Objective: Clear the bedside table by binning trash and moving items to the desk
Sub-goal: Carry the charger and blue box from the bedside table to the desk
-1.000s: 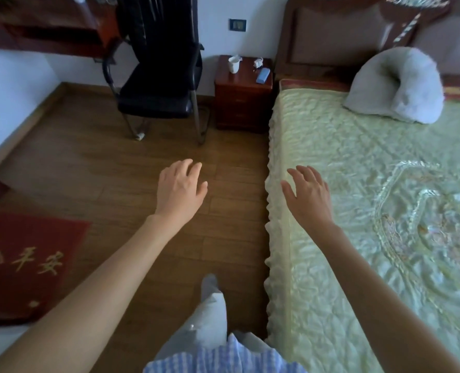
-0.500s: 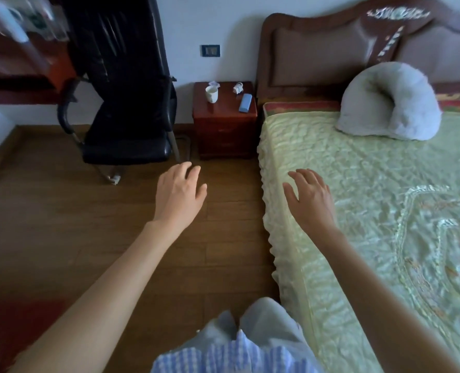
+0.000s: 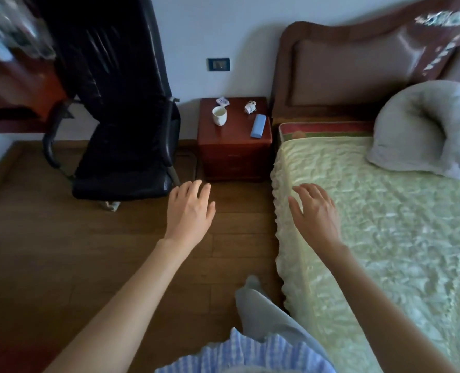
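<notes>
A dark red bedside table [image 3: 234,154] stands against the far wall, between a chair and the bed. On it are a white cup [image 3: 219,115], a small crumpled wrapper [image 3: 222,101] behind the cup, a white crumpled wad [image 3: 250,106] and a blue flat case [image 3: 258,126]. My left hand [image 3: 189,210] hovers over the wooden floor, open and empty, well short of the table. My right hand [image 3: 315,211] is open over the bed's near edge, holding nothing. The red-brown desk [image 3: 13,103] is at the far left, partly cut off.
A black office chair [image 3: 121,130] stands left of the bedside table, next to the desk. The bed with a green quilt [image 3: 371,224] and a grey pillow [image 3: 428,130] fills the right side. Wooden floor lies between me and the table.
The view has moved closer to the bedside table, which now appears larger and lower in the frame. Both hands stay open and outstretched; the red mat has left the view.
</notes>
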